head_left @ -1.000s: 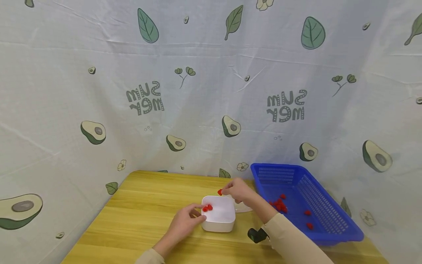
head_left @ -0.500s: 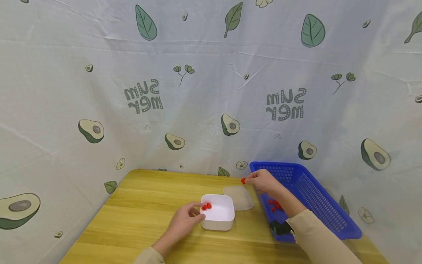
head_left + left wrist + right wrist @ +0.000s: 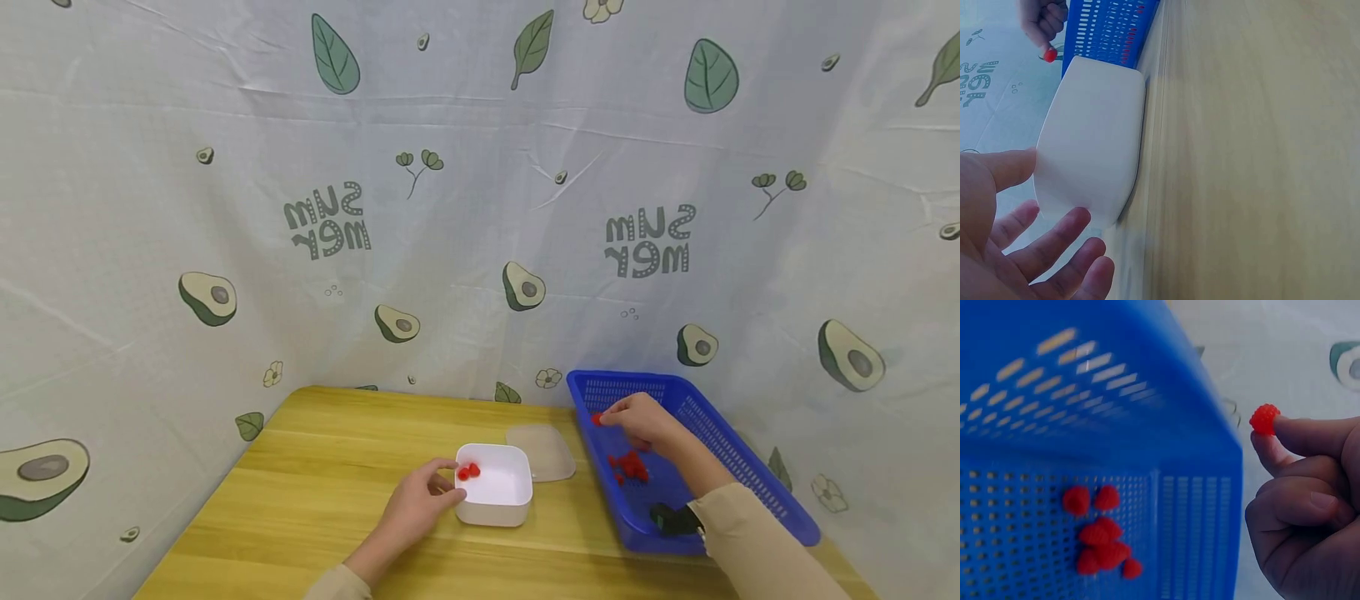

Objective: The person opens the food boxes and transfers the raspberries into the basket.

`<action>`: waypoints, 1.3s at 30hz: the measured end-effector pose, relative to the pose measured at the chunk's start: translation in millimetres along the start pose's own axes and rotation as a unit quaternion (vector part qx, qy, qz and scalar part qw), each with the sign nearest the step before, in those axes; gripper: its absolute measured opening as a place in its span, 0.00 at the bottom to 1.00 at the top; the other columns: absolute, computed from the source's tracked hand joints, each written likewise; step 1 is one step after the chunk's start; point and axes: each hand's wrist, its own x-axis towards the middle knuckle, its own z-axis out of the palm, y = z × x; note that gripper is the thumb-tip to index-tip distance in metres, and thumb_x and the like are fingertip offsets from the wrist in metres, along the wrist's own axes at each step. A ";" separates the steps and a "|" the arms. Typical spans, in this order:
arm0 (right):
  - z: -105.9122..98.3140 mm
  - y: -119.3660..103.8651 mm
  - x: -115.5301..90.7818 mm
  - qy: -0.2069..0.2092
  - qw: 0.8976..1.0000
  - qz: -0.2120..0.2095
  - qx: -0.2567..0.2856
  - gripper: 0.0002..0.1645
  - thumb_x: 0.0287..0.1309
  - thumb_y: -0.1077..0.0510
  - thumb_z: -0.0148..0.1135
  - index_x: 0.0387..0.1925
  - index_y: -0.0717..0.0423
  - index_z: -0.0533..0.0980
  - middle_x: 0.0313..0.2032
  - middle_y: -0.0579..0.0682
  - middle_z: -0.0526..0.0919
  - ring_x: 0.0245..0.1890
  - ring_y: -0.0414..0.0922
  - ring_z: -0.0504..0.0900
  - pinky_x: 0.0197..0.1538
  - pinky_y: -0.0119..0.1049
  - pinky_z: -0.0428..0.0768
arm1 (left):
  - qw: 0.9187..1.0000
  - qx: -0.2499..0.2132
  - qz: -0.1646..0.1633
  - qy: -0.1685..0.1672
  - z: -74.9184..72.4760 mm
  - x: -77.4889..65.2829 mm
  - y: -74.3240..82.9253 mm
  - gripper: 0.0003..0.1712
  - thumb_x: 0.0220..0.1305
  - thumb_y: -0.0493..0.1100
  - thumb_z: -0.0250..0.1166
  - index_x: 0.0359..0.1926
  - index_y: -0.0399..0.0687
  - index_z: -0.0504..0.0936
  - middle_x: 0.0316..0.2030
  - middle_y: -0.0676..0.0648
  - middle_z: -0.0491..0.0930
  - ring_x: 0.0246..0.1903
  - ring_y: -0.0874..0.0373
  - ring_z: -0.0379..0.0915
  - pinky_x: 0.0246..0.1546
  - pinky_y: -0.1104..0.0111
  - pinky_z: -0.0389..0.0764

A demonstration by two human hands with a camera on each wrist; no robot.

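Observation:
My right hand [image 3: 645,423] pinches a red raspberry [image 3: 1265,419] between thumb and index finger, above the far left part of the blue basket [image 3: 738,442]. The other fingers are folded into the palm in the right wrist view. Several raspberries [image 3: 633,467] lie on the basket floor. Two more raspberries [image 3: 463,474] sit in the far left corner of a white square box [image 3: 495,514] on the table. My left hand [image 3: 418,502] rests at the box's left side, its fingers spread and the fingertips right at the wall. The left wrist view shows the thumb touching the box's edge.
Behind and to the right of the box, a translucent flat lid [image 3: 551,454] lies on the wooden table [image 3: 315,483]. The basket's raised rim stands right of it. A patterned white cloth [image 3: 450,350] hangs behind the table.
Pinching the raspberry, my right hand has moved right, from beside the box past the lid to above the basket. My left hand stays at the box.

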 end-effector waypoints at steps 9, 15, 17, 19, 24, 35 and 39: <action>-22.7 35.7 0.7 0.001 1.000 0.015 -0.018 0.12 0.63 0.61 0.62 0.36 0.69 0.82 0.12 0.41 0.61 0.11 0.37 0.55 0.19 0.32 0.60 | 1.000 -0.002 -0.013 -0.004 -0.8 -0.2 0.7 0.26 0.61 0.53 0.73 0.58 0.54 0.80 0.37 0.53 0.84 0.39 0.57 0.76 0.39 0.60 0.78; -33.9 53.2 2.1 0.015 0.998 0.042 -0.050 0.25 0.60 0.62 0.63 0.12 0.48 0.63 0.08 0.39 0.58 0.10 0.36 0.56 0.18 0.30 0.59 | 1.000 -0.001 -0.016 -0.002 -1.0 -0.1 1.6 0.26 0.61 0.54 0.72 0.58 0.54 0.80 0.37 0.54 0.84 0.39 0.57 0.76 0.38 0.61 0.78; -36.9 57.5 1.1 0.017 0.997 0.049 -0.062 0.28 0.59 0.62 0.63 0.10 0.46 0.60 0.08 0.39 0.58 0.09 0.35 0.57 0.17 0.30 0.60 | 1.000 -0.002 -0.015 -0.002 -0.8 0.1 1.9 0.25 0.61 0.53 0.72 0.58 0.55 0.80 0.37 0.54 0.84 0.39 0.58 0.76 0.38 0.62 0.77; -39.8 61.4 0.1 0.018 0.995 0.063 -0.069 0.30 0.59 0.62 0.63 0.09 0.46 0.59 0.07 0.39 0.59 0.09 0.35 0.59 0.17 0.29 0.61 | 1.000 -0.002 -0.016 -0.002 -0.4 0.5 1.5 0.25 0.60 0.54 0.73 0.58 0.55 0.80 0.37 0.54 0.84 0.38 0.58 0.76 0.38 0.63 0.77; -45.9 69.1 -1.5 0.010 0.992 0.076 -0.102 0.32 0.58 0.62 0.63 0.04 0.47 0.61 0.06 0.40 0.61 0.08 0.35 0.61 0.17 0.28 0.64 | 1.000 -0.003 -0.010 -0.002 0.1 0.4 0.7 0.26 0.60 0.54 0.73 0.57 0.55 0.81 0.37 0.54 0.84 0.38 0.58 0.76 0.37 0.63 0.77; -44.2 67.2 -0.3 0.014 0.990 0.089 -0.108 0.28 0.58 0.60 0.64 0.08 0.48 0.61 0.06 0.39 0.59 0.08 0.35 0.59 0.16 0.28 0.61 | 1.000 -0.008 -0.012 -0.002 0.5 1.2 -1.8 0.25 0.60 0.54 0.73 0.58 0.56 0.81 0.37 0.55 0.84 0.39 0.57 0.76 0.38 0.61 0.78; -36.3 54.4 0.7 0.021 0.994 0.066 -0.086 0.27 0.56 0.60 0.66 0.12 0.45 0.59 0.07 0.38 0.57 0.08 0.34 0.57 0.15 0.29 0.61 | 1.000 -0.009 -0.012 -0.002 0.5 0.8 -2.9 0.25 0.60 0.54 0.73 0.57 0.57 0.81 0.37 0.54 0.84 0.38 0.57 0.76 0.38 0.61 0.78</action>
